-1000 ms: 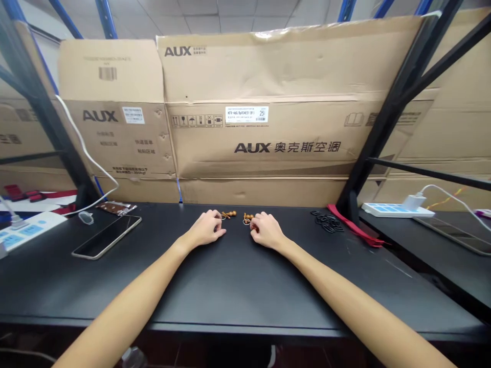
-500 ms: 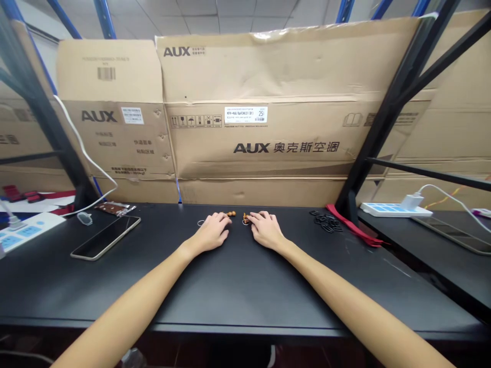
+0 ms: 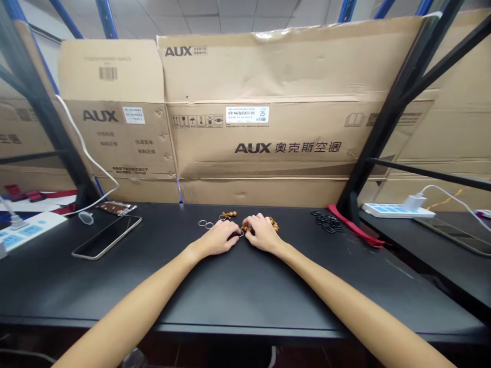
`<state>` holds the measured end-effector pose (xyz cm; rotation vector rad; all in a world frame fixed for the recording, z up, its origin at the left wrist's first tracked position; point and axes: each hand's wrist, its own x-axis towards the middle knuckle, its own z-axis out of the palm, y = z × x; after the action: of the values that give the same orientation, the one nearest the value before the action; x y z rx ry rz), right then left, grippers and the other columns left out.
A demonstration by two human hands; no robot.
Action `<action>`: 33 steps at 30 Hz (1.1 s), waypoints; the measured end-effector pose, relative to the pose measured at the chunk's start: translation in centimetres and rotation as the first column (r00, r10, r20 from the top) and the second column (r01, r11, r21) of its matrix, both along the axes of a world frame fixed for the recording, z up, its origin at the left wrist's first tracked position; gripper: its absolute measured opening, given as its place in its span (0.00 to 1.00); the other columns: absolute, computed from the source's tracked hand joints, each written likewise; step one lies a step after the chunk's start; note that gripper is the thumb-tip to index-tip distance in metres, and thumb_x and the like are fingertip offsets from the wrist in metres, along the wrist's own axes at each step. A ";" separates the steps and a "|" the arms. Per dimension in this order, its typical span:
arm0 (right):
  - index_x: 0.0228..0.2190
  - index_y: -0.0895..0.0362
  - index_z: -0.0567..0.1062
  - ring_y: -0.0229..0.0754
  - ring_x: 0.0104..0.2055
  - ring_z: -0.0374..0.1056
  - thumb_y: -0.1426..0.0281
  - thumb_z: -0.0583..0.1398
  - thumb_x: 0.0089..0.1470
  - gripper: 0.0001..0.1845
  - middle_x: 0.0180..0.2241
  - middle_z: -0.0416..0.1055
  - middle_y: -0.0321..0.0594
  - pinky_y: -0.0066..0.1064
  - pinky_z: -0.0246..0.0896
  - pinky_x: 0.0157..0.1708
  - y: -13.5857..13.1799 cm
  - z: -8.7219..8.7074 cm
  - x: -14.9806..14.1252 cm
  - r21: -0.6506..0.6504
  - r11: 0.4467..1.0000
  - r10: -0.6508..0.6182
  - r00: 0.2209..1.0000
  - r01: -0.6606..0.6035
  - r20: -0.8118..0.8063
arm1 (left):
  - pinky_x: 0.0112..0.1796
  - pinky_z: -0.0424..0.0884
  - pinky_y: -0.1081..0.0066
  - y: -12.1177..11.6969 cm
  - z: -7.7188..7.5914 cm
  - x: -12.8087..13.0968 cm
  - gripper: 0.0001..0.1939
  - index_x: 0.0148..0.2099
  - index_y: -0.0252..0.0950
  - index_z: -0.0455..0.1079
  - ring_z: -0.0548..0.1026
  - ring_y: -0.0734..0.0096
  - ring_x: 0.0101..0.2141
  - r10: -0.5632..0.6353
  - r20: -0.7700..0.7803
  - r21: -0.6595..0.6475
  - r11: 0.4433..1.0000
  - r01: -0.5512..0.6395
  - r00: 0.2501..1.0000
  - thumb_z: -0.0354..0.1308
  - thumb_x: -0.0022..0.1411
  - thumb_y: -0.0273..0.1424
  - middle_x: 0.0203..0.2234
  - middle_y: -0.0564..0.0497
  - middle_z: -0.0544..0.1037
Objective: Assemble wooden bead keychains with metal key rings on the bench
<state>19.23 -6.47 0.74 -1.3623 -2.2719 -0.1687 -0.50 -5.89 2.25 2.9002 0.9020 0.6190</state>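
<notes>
My left hand [image 3: 219,239] rests low over the black tabletop, its fingertips closed at a silver key ring [image 3: 241,234]. Facing it, my right hand [image 3: 264,234] pinches a small golden-brown beaded pendant [image 3: 246,228] beside that ring. Whether ring and pendant are joined is hidden by the fingers. More golden-brown pendants [image 3: 273,223] show partly behind my right hand. Beyond my left hand lies another beaded pendant [image 3: 230,214] with a ring at its end. Two loose key rings [image 3: 202,223] lie to the left of it.
A phone [image 3: 107,237] lies left, near a power strip [image 3: 30,230] and a brown packet [image 3: 116,207]. On the right are a pile of black clips [image 3: 328,223] and a red strap [image 3: 355,228] by the black rack post. Cardboard [image 3: 287,122] walls the back edge.
My hands have come closer together, the right one moving slightly left. A pendant and a key ring now sit between the fingertips. The rings and pendant behind my left hand show more fully.
</notes>
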 end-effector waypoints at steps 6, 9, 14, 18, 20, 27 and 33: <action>0.38 0.55 0.73 0.44 0.40 0.57 0.71 0.54 0.55 0.10 0.35 0.68 0.42 0.34 0.47 0.38 -0.1 0.1 0.1 -0.014 1.000 0.001 0.996 0.000 0.090 | 0.43 0.65 0.65 0.3 0.2 -0.2 0.06 0.38 0.38 0.69 0.72 0.65 0.38 0.046 0.018 -0.008 0.999 -0.046 0.999 0.53 0.62 0.33 0.35 0.51 0.76; 0.36 0.55 0.73 0.43 0.39 0.57 0.70 0.54 0.57 0.08 0.34 0.68 0.41 0.33 0.47 0.37 -0.2 0.3 0.0 -0.008 1.000 0.025 0.994 -0.024 0.108 | 0.42 0.65 0.66 0.4 0.2 -0.4 0.06 0.36 0.38 0.69 0.72 0.65 0.38 0.056 0.021 -0.021 0.998 -0.055 0.998 0.54 0.62 0.34 0.34 0.52 0.76; 0.33 0.56 0.72 0.41 0.38 0.58 0.71 0.53 0.58 0.07 0.34 0.66 0.40 0.31 0.49 0.36 0.0 0.3 0.0 -0.007 0.997 0.082 0.992 -0.081 0.099 | 0.41 0.65 0.67 0.6 0.3 -0.5 0.07 0.34 0.37 0.69 0.73 0.66 0.36 0.032 0.033 -0.043 0.999 -0.030 0.999 0.53 0.62 0.33 0.32 0.51 0.76; 0.30 0.57 0.71 0.40 0.36 0.58 0.72 0.54 0.58 0.07 0.33 0.66 0.39 0.31 0.51 0.38 0.2 0.0 0.1 -0.015 0.991 0.137 0.990 -0.136 0.040 | 0.42 0.65 0.67 0.5 0.3 -0.4 0.07 0.34 0.37 0.69 0.72 0.66 0.36 0.023 0.052 -0.043 0.999 -0.021 0.998 0.54 0.62 0.34 0.31 0.52 0.76; 0.29 0.57 0.70 0.39 0.35 0.58 0.72 0.54 0.58 0.07 0.32 0.66 0.39 0.30 0.52 0.37 0.3 -0.2 0.0 -0.014 0.987 0.160 0.987 -0.160 -0.010 | 0.43 0.65 0.66 0.3 0.2 -0.3 0.08 0.33 0.37 0.69 0.72 0.66 0.38 0.030 0.066 -0.024 0.999 -0.029 0.997 0.55 0.61 0.36 0.33 0.51 0.75; 0.28 0.57 0.69 0.38 0.34 0.58 0.74 0.54 0.57 0.07 0.29 0.67 0.37 0.29 0.53 0.36 0.7 -0.8 -0.4 -0.021 0.980 0.193 0.969 -0.198 -0.153 | 0.48 0.63 0.62 0.5 -0.5 0.2 0.10 0.33 0.37 0.71 0.68 0.63 0.46 0.047 0.131 0.052 0.997 -0.054 0.990 0.51 0.64 0.33 0.43 0.48 0.72; 0.27 0.57 0.70 0.39 0.35 0.59 0.72 0.54 0.57 0.08 0.29 0.68 0.38 0.30 0.55 0.36 0.7 -0.5 -0.1 -0.040 0.988 0.142 0.971 -0.152 -0.194 | 0.49 0.64 0.62 1.4 -0.6 -0.3 0.09 0.35 0.38 0.72 0.69 0.65 0.44 0.014 0.151 -0.072 0.997 -0.003 0.988 0.52 0.64 0.32 0.42 0.49 0.71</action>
<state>19.15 -5.75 0.27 -1.1755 -2.2179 0.0715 -0.80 -4.46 1.67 2.7433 0.8980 0.7787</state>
